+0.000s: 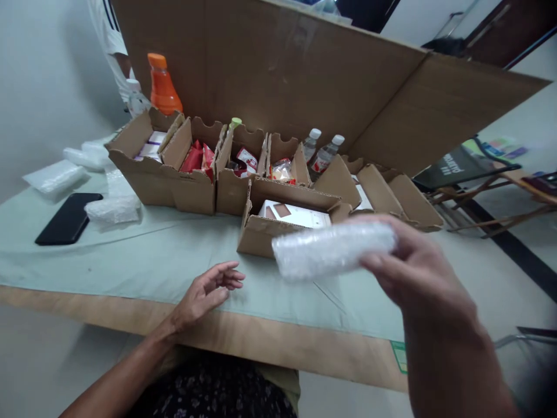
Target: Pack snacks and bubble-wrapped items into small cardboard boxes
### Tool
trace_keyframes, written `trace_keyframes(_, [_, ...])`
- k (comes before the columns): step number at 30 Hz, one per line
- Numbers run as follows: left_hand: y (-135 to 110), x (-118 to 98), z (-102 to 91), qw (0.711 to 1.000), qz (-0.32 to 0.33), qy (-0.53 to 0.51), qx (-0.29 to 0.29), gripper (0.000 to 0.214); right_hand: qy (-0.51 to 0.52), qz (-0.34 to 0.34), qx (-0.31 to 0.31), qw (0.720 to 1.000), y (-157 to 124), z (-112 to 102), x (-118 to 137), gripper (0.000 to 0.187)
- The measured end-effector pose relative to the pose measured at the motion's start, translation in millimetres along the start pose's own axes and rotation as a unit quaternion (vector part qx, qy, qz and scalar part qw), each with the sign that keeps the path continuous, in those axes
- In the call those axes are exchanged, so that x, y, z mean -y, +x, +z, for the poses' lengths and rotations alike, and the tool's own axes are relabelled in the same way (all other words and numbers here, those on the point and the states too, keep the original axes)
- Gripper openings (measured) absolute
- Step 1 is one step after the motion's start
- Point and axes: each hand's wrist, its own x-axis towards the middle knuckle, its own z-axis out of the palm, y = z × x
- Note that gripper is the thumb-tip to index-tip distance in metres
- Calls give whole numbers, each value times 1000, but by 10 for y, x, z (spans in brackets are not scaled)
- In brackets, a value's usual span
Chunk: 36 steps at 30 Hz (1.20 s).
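My right hand (pixel 418 264) is raised above the table and grips a rolled piece of bubble wrap (pixel 333 251), which points left and is blurred by motion. My left hand (pixel 209 290) rests near the table's front edge with palm up and fingers loosely curled and apart, holding nothing. Just behind the roll stands a small open cardboard box (pixel 261 232) with a white flat item inside.
A row of open cardboard boxes (pixel 174 180) holds packets and bottles, with a tall cardboard sheet (pixel 304 75) behind. An orange bottle (pixel 162 87), a black phone (pixel 68 217) and bubble-wrap bundles (pixel 114 210) lie left. A person in white stands at the back left.
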Motion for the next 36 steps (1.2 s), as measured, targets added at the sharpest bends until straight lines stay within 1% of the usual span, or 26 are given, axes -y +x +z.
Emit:
trace_keyframes(2, [58, 87, -45, 999, -24, 13, -35, 52, 13, 21, 24, 999, 446, -11, 17, 35])
trace_keyframes(5, [81, 161, -50, 996, -68, 33, -43, 45, -2, 77, 79, 994, 1043, 66, -75, 38])
trace_keyframes(7, [77, 178, -43, 995, -80, 41, -40, 44, -20, 115, 94, 989, 1317, 98, -128, 37])
trace_keyframes(10, [77, 189, -37, 994, -91, 55, -40, 43, -40, 132, 74, 988, 1526, 62, -116, 31])
trace_keyframes(13, [89, 203, -22, 991, -92, 90, -42, 40, -71, 121, 68, 988, 1573, 37, -73, 27])
trace_keyframes(15, [96, 210, -6, 989, -88, 115, -42, 37, -103, 127, 80, 983, 1563, 108, -90, 28])
trace_keyframes(17, [99, 209, 9, 986, -83, 136, -40, 35, -120, 127, 82, 981, 1537, 260, -148, 25])
trace_keyframes(19, [96, 199, 20, 985, -78, 153, -35, 34, -126, 107, 54, 985, 1496, 452, -220, 21])
trace_keyframes(21, [91, 183, 27, 983, -73, 164, -35, 33, -163, 81, 16, 983, 1439, 626, -272, 18])
trace_keyframes(23, [87, 164, 34, 982, -74, 171, -37, 33, -255, 59, -12, 965, 1375, 736, -288, 19])
trace_keyframes(26, [88, 145, 40, 980, -76, 182, -34, 32, -415, 49, -16, 908, 1302, 777, -239, 23])
trace_keyframes(28, [94, 151, 39, 978, -66, 197, -25, 31, -483, 67, 14, 873, 1292, 774, -167, 24])
trace_keyframes(30, [98, 173, 35, 976, -43, 212, -16, 31, -534, 82, 66, 839, 1320, 788, -75, 27])
trace_keyframes(32, [95, 203, 30, 975, -20, 223, -12, 29, -574, 81, 122, 805, 1373, 826, 20, 32])
trace_keyframes(33, [92, 216, 28, 974, -13, 227, -11, 28, -578, 85, 149, 797, 1404, 849, 62, 31])
trace_keyframes(34, [87, 227, 26, 973, -7, 230, -9, 27, -566, 100, 172, 800, 1435, 871, 97, 29])
trace_keyframes(36, [78, 239, 25, 972, 2, 236, -4, 26, -514, 157, 203, 819, 1489, 905, 135, 21])
